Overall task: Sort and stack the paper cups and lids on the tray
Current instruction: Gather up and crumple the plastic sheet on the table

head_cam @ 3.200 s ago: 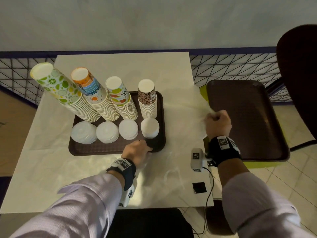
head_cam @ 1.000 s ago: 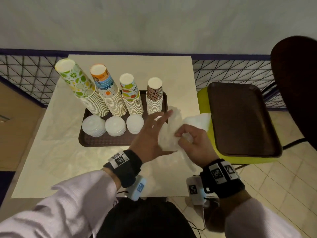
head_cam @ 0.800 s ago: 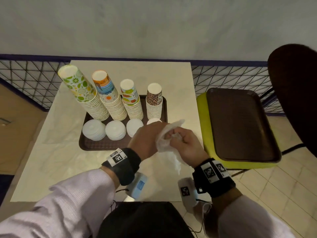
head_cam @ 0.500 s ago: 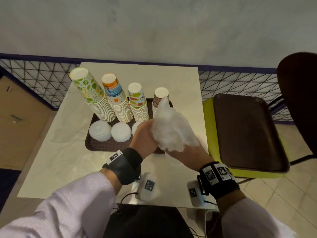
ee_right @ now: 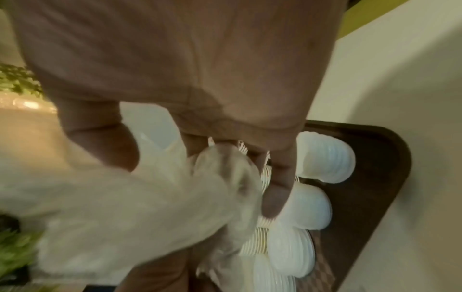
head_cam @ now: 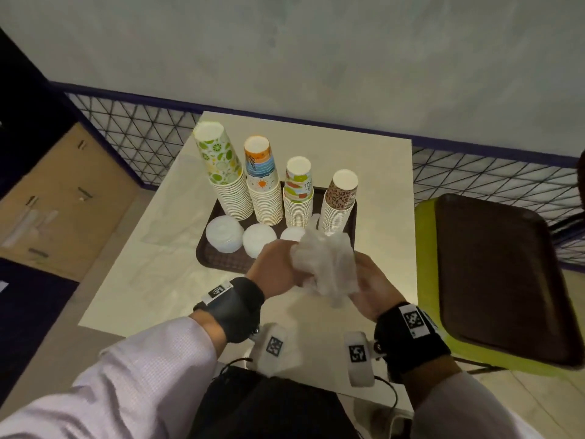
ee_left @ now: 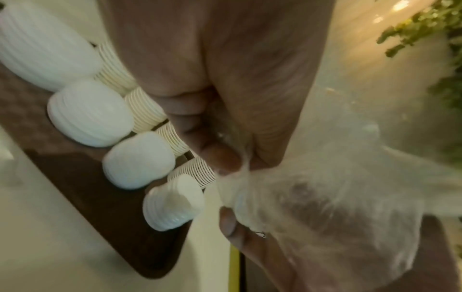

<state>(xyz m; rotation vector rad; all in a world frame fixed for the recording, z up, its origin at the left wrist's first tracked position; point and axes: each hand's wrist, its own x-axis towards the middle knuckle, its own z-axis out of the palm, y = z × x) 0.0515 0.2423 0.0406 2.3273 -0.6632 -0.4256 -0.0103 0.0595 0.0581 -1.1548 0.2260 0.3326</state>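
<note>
Head view: crumpled plastic bag hides lid stacks w/ hands.

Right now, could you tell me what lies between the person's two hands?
A crumpled clear plastic bag, held by both the left hand and the right hand above the table's near edge. The head view shows it best.

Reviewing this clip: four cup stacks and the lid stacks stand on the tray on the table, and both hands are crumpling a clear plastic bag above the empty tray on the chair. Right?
Not quite. The plastic bag, held by the left hand and right hand, is over the near right corner of the tray on the table, not over the chair tray. The head view shows it. The rest stands.
</note>
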